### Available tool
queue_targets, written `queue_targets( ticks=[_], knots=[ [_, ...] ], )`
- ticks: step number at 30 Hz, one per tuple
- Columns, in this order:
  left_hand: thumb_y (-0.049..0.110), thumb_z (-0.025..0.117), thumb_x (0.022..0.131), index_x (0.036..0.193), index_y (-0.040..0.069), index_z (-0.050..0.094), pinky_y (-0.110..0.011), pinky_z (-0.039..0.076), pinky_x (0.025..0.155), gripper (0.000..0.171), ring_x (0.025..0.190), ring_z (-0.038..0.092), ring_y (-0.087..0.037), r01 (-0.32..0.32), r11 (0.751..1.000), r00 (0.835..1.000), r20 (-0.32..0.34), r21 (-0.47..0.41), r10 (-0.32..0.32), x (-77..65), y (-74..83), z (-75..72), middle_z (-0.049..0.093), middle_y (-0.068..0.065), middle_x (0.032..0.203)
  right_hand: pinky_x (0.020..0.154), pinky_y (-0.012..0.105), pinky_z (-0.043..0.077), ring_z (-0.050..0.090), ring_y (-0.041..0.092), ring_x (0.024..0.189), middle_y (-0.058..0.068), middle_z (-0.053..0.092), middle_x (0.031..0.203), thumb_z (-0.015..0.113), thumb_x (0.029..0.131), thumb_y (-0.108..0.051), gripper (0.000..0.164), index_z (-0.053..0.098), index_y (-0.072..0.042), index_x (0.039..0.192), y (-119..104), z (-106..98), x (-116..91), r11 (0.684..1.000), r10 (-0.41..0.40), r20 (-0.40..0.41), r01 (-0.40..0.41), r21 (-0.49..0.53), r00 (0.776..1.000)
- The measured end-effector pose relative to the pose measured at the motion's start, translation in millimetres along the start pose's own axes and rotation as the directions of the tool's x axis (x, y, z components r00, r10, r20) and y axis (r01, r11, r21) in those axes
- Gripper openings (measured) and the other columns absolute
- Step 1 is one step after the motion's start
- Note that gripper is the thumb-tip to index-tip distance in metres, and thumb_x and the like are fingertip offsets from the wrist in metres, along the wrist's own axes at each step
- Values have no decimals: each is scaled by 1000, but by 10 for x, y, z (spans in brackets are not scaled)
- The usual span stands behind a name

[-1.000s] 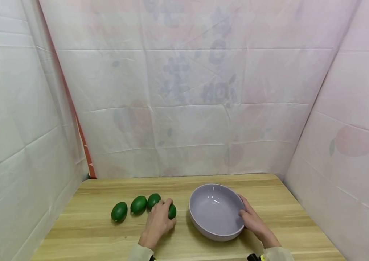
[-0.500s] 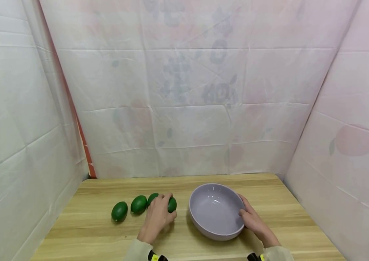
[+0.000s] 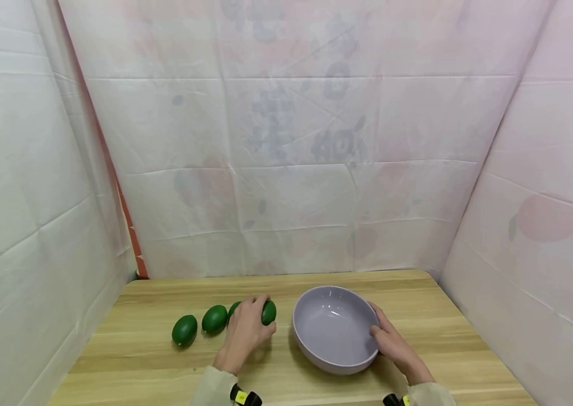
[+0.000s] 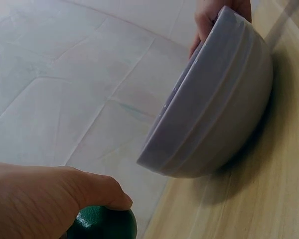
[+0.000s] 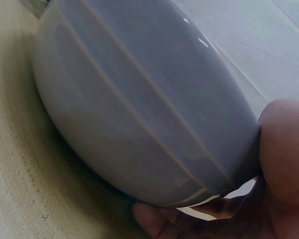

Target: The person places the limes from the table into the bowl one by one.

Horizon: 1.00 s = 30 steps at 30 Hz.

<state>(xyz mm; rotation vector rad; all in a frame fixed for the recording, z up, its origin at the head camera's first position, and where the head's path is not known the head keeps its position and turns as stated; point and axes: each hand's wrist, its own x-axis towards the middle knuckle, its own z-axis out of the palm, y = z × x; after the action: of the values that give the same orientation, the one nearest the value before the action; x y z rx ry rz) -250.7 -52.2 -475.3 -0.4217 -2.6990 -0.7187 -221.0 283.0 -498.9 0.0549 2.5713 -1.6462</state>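
Observation:
My left hand [image 3: 248, 330] grips a dark green lime [image 3: 269, 312] between thumb and fingers, left of a lilac bowl [image 3: 334, 327]. In the left wrist view the thumb lies over the top of that lime [image 4: 104, 222]. My right hand [image 3: 392, 344] holds the bowl by its right side, thumb over the rim and fingers beneath, as the right wrist view shows on the ribbed bowl wall [image 5: 139, 109]. Inside, the bowl holds nothing. Two limes lie to the left, one lime [image 3: 185, 330] outermost and another lime [image 3: 214, 319] beside it; a third lime [image 3: 233, 308] is partly hidden behind my left hand.
All this is on a light wood-grain table [image 3: 129, 361]. A pale printed cloth [image 3: 286, 197] hangs behind the table, with more cloth at the left and right sides.
My left hand has raised its lime a little and moved slightly away from me, covering more of the lime behind it. The right hand and the bowl have stayed in place.

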Motion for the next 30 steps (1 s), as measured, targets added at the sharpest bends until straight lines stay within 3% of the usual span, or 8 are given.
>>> queue_targets(
  ticks=[10,22,30],
  knots=[
    [24,81,81,126,17,65,-44,56,68,49,95,69,-33,-51,999,999,-7,9,51,149,163,-74,68,-16,119,105,56,47,29,54,146,33,13,164,33,94,3,70,13,-4,161,8,-3,11,1000,3,4,-3,-11,1000],
    [24,79,82,129,16,64,-42,58,70,50,99,70,-32,-180,981,981,-58,68,184,313,334,-117,69,-15,119,106,57,46,28,55,147,34,14,164,33,94,3,69,13,-3,161,7,-2,-14,1000,9,-6,-9,-11,1000],
    [30,80,85,131,18,63,-42,59,72,51,103,69,-30,-194,979,980,-33,66,196,387,432,-94,68,-14,123,106,55,47,29,53,146,33,14,164,33,94,4,70,14,-3,161,28,6,-13,1000,4,-10,-4,-5,1000]
  ],
)
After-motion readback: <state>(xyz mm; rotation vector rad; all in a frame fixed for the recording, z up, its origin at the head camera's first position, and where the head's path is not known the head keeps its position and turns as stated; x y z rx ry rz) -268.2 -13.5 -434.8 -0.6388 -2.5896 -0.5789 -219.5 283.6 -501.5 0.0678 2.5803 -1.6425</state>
